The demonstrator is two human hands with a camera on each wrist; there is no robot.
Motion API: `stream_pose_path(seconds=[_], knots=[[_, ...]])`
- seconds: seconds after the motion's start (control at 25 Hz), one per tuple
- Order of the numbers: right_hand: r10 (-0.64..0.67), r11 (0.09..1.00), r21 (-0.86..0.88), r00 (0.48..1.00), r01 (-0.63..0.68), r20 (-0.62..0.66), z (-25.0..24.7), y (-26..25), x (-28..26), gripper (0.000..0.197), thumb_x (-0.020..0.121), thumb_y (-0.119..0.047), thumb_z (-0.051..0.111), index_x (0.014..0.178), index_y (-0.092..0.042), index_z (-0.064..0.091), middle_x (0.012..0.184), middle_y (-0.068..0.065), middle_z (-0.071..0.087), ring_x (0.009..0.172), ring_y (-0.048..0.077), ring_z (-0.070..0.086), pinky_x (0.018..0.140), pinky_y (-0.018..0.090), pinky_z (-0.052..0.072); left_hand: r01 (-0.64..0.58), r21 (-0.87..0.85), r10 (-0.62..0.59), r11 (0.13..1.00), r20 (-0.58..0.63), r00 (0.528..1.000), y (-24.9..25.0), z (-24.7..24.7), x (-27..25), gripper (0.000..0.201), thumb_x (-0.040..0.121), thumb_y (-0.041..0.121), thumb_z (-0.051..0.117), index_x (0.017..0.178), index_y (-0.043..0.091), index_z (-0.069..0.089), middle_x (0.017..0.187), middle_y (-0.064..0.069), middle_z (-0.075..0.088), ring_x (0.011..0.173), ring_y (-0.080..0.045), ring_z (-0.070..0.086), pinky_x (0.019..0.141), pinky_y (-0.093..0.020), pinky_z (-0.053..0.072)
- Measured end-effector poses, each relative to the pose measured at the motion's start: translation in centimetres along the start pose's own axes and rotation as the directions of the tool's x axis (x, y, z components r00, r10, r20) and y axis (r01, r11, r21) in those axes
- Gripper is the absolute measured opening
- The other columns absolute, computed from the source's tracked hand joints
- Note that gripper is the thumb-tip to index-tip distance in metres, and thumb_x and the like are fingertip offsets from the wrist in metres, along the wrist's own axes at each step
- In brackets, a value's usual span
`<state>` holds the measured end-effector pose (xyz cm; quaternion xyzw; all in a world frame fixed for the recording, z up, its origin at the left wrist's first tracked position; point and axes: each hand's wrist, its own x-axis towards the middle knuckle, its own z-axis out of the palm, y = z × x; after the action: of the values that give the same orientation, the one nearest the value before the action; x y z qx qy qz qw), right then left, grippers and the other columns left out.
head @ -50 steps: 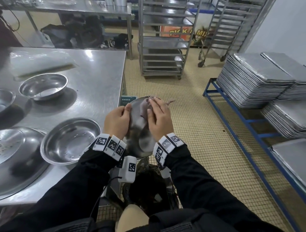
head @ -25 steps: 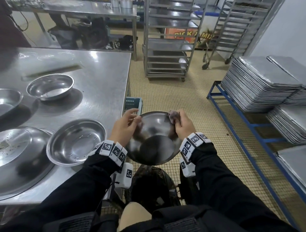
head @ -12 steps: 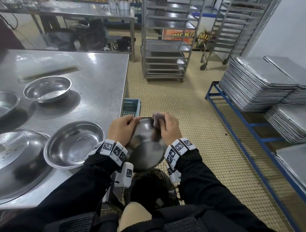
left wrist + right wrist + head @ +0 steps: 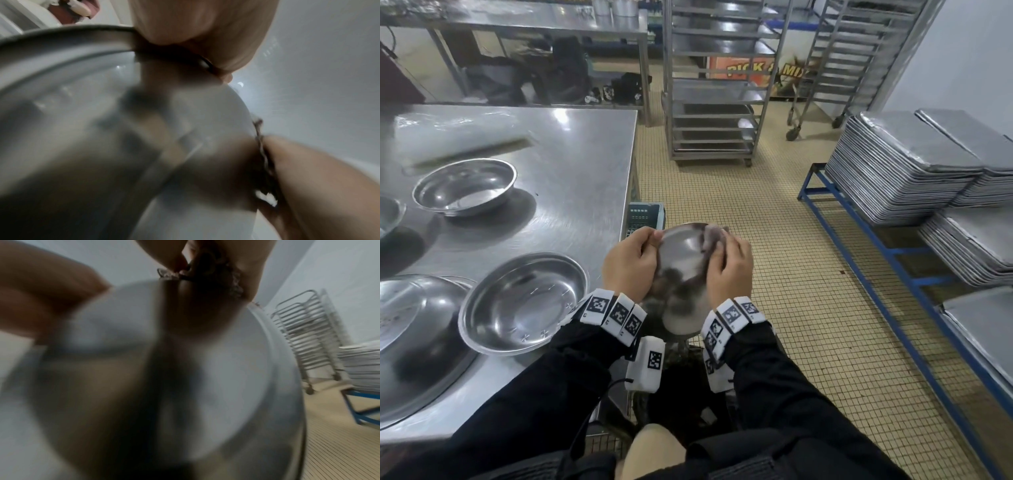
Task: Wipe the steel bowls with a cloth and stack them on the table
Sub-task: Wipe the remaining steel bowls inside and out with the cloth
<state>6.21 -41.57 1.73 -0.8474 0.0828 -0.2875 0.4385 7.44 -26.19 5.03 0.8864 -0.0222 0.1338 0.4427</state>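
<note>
Wiping step: left hand (image 4: 629, 262) grips steel bowl (image 4: 681, 270), right hand (image 4: 729, 265) clutches cloth (image 4: 710, 236); next, stacking on desk (image 4: 571, 164).

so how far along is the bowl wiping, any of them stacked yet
Nothing looks stacked: the near bowl and far bowl sit apart on the table. In hand: the left hand grips the held bowl off the table edge while the right hand presses the cloth on it. Left: finishing, then stacking. Which table bowls are wiped can't be told.
</note>
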Motion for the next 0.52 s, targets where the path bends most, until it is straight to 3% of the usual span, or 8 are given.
stream_pose_path(seconds=[0.04, 0.12, 0.2, 0.24, 0.36, 0.44, 0.52], knots=[[0.117, 0.993, 0.009, 0.993, -0.117, 0.010, -0.4, 1.3, 0.5, 0.030, 0.098, -0.019, 0.045, 0.118, -0.002, 0.060, 0.112, 0.005, 0.054, 0.100, 0.009, 0.047, 0.083, 0.011, 0.033, 0.008, -0.018, -0.008, 1.000, -0.017, 1.000, -0.1, -0.1, 0.0, 0.026, 0.099, 0.034, 0.047, 0.078, 0.025, 0.060, 0.060, 0.004, 0.058, 0.057, -0.014, 0.051, 0.052, -0.027, 0.037], [0.319, 0.948, -0.020, 0.945, -0.318, 0.066, -0.8, 4.1, 0.7, 0.026, 0.098, -0.019, 0.044, 0.099, -0.005, 0.066, 0.093, 0.004, 0.056, 0.085, 0.017, 0.053, 0.074, 0.021, 0.035, 0.022, -0.043, -0.024, 0.999, -0.044, 0.999, -0.2, -0.2, 0.2, 0.028, 0.100, 0.034, 0.046, 0.077, 0.023, 0.059, 0.060, 0.001, 0.057, 0.057, -0.016, 0.050, 0.053, -0.029, 0.037], [0.372, 0.928, -0.062, 0.925, -0.368, 0.078, -0.9, 5.5, 0.1, 0.026, 0.098, -0.021, 0.044, 0.087, -0.009, 0.065, 0.084, 0.005, 0.061, 0.078, 0.020, 0.056, 0.071, 0.029, 0.040, 0.052, -0.054, -0.056, 0.997, -0.072, 0.996, -0.6, -0.1, 0.5, 0.031, 0.100, 0.033, 0.045, 0.077, 0.018, 0.059, 0.061, -0.001, 0.056, 0.059, -0.018, 0.049, 0.056, -0.032, 0.037], [0.354, 0.934, -0.050, 0.934, -0.353, 0.038, -1.0, 5.4, -0.1, 0.025, 0.097, -0.022, 0.046, 0.091, -0.008, 0.066, 0.086, 0.004, 0.063, 0.081, 0.019, 0.058, 0.072, 0.029, 0.042, 0.072, -0.066, -0.077, 0.995, -0.082, 0.994, -0.6, -0.1, 0.6, 0.031, 0.100, 0.033, 0.045, 0.078, 0.017, 0.059, 0.061, 0.001, 0.055, 0.059, -0.017, 0.048, 0.057, -0.031, 0.037], [0.196, 0.979, 0.081, 0.977, -0.189, -0.086, -1.7, 1.8, 0.1, 0.022, 0.094, -0.020, 0.054, 0.114, -0.010, 0.058, 0.103, -0.002, 0.063, 0.091, 0.011, 0.059, 0.079, 0.024, 0.048, 0.104, -0.095, -0.113, 0.990, -0.101, 0.988, -0.6, -0.1, 0.7, 0.029, 0.100, 0.031, 0.046, 0.078, 0.018, 0.060, 0.061, 0.005, 0.054, 0.059, -0.012, 0.047, 0.058, -0.025, 0.036], [-0.044, 0.996, 0.080, 0.999, 0.046, -0.027, -1.3, -1.2, 0.5, 0.026, 0.092, -0.019, 0.055, 0.118, -0.011, 0.056, 0.118, 0.001, 0.061, 0.106, 0.013, 0.057, 0.092, 0.027, 0.047, 0.102, -0.101, -0.111, 0.990, -0.090, 0.990, -0.2, 0.1, 0.5, 0.027, 0.100, 0.028, 0.047, 0.079, 0.017, 0.060, 0.063, 0.002, 0.055, 0.059, -0.010, 0.046, 0.057, -0.022, 0.035], [-0.251, 0.962, -0.085, 0.962, 0.261, 0.112, 0.1, -2.9, 0.5, 0.035, 0.094, -0.028, 0.046, 0.124, -0.015, 0.056, 0.135, 0.002, 0.052, 0.128, 0.017, 0.044, 0.110, 0.032, 0.032, 0.086, -0.092, -0.094, 0.992, -0.088, 0.992, 0.4, 0.2, 0.4, 0.028, 0.100, 0.026, 0.047, 0.078, 0.015, 0.060, 0.064, -0.001, 0.056, 0.057, -0.011, 0.045, 0.054, -0.020, 0.034]])
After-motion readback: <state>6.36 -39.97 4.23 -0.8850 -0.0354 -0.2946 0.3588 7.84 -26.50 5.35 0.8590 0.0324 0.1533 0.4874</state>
